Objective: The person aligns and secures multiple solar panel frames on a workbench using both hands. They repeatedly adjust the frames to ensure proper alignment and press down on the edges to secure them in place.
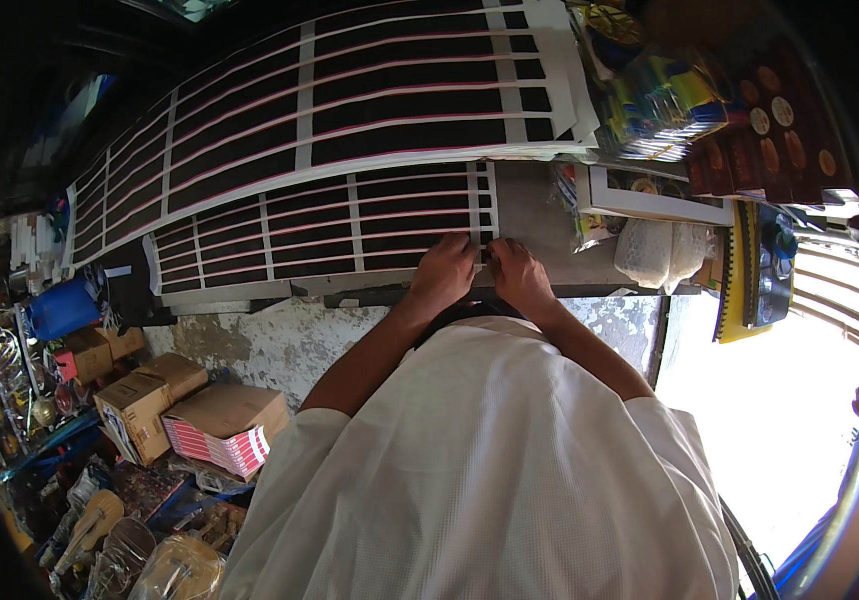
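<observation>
My left hand (446,267) rests at the lower right corner of a sheet (309,235) of long black strips divided by white and pink lines. Its fingers are bent and drawn together. Close beside it, my right hand (521,275) is closed too, thumb and fingers pinched at the sheet's right end. What lies between the fingertips of either hand is too small to make out. Beyond this sheet, a larger stack of similar black-striped sheets (404,98) overlaps the counter, its white right edges slightly fanned.
The grey counter (539,205) carries a white-framed box (649,200), a white translucent bag (661,250) and packaged goods at the right. A yellow-edged spiral book (734,270) hangs there. Cardboard boxes (224,410) and wrapped items crowd the lower left, below a peeling wall (239,335).
</observation>
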Demonstrator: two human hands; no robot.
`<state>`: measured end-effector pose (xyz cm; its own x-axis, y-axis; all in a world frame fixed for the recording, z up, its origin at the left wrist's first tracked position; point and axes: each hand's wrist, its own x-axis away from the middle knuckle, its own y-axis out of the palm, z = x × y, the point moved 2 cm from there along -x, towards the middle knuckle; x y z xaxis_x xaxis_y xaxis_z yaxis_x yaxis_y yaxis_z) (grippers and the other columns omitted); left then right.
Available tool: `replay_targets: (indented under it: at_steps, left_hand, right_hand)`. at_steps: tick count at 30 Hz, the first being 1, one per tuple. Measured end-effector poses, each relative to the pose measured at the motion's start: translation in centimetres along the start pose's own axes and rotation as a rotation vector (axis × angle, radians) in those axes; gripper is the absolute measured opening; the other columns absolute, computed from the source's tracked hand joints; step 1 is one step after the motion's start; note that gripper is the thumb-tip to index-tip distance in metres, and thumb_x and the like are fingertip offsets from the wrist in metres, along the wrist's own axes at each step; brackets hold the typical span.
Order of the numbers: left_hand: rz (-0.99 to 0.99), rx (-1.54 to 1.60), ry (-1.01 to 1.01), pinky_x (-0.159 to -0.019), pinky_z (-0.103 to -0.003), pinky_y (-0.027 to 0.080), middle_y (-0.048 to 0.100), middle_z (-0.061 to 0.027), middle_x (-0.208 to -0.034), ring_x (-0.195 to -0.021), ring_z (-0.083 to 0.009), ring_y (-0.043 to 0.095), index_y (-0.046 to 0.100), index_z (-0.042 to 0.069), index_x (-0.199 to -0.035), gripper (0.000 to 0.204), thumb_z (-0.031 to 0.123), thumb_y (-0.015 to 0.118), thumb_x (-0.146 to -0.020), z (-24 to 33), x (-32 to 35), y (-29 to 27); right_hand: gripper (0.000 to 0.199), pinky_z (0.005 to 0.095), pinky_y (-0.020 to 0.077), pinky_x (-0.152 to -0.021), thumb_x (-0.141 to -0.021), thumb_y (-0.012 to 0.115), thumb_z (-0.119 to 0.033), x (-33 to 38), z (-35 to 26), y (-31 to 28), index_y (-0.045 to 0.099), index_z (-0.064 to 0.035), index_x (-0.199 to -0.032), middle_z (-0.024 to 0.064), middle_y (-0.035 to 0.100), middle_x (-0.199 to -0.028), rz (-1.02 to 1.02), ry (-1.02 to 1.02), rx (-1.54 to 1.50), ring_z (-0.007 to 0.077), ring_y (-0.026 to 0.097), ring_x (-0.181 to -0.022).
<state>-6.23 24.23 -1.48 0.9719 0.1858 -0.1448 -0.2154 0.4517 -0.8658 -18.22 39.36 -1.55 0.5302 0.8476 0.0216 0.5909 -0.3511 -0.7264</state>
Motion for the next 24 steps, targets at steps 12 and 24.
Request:
replay_targets:
  at_steps: [12,24]
  left_hand:
    - [-0.257,-0.134,0.088,-0.09,-0.042,0.063,0.069,-0.0171,-0.104,-0.103,-0.0335,0.071,0.073,-0.003,-0.099,0.02,0.009,0.079,-0.084,0.5,-3.0,-0.7]
    - [-0.314,-0.243,0.154,-0.087,-0.04,0.063,0.068,-0.0132,-0.1,-0.099,-0.0298,0.07,0.074,0.001,-0.097,0.023,0.017,0.083,-0.082,0.7,-3.8,0.3]
  right_hand:
    - [0.023,0.0567,0.0578,-0.09,-0.096,0.068,-0.005,0.0,0.1,-0.3,0.062,-0.0042,-0.118,0.0224,0.07,-0.109,-0.029,-0.001,0.04,0.0464,0.069,-0.106]
    - [0.024,0.0613,0.0565,-0.09,-0.095,0.069,-0.007,-0.3,0.2,-0.2,0.06,-0.0031,-0.117,0.0256,0.069,-0.112,-0.032,0.024,-0.013,0.0516,0.067,-0.108]
